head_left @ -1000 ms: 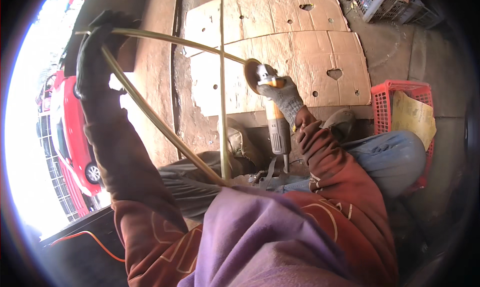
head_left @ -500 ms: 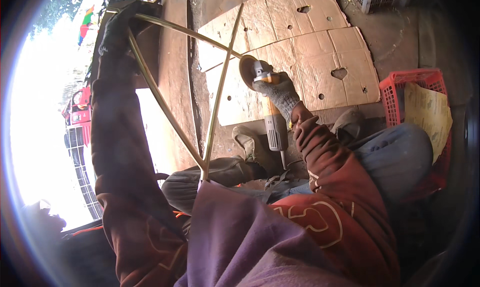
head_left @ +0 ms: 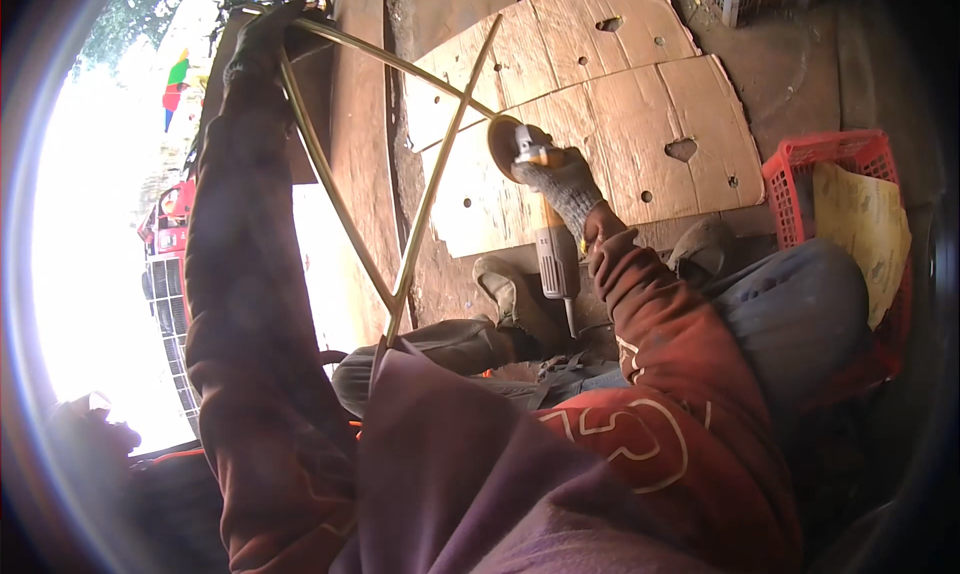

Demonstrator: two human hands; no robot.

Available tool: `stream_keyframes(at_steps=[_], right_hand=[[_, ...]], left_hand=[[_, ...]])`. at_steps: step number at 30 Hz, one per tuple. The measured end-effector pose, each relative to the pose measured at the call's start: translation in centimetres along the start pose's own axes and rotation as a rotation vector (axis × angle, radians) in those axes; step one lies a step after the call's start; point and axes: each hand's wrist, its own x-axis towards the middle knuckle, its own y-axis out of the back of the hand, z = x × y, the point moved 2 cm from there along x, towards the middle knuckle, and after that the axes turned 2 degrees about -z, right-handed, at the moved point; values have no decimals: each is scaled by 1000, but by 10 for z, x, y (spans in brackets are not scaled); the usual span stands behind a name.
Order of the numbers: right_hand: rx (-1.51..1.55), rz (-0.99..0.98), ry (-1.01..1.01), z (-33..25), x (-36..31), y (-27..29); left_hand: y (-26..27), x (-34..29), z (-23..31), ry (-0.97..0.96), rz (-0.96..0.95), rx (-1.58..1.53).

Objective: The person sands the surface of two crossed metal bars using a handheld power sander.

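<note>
A frame of thin brass-coloured metal bars [head_left: 430, 204] crosses in front of me, its near joint close to the cloth over my chest. My left hand [head_left: 272, 36], in a dark glove, is closed on its far left corner, fingers partly in shadow. In a grey knit glove, my right hand [head_left: 558, 179] wraps round the head of an angle grinder [head_left: 556, 262]. The grinder's round disc [head_left: 504, 147] touches or nearly touches the right end of one bar. Its grey body hangs toward my feet, with the cord at the lower end.
Flattened cardboard [head_left: 600, 174] with punched holes lies under the grinder. A red plastic crate [head_left: 785, 194] holding a yellowish sheet [head_left: 860, 239] stands right, beside my bent knee. My shoes [head_left: 505, 284] rest at the cardboard's near edge. A wooden board [head_left: 358, 124] runs along the left.
The bar frame has shifted and turned slightly, its crossing bar's far tip moving right. Both hands and the grinder sit a little farther right in the picture.
</note>
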Motion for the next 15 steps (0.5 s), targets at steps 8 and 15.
stream_keyframes(at_steps=[8,15], right_hand=[[-235,40,-216,28,-13,38],[-789,78,-397,-4,16,12]], left_hand=[[-1,13,-4,-64,38,273],[4,36,-9,-75,217,623]])
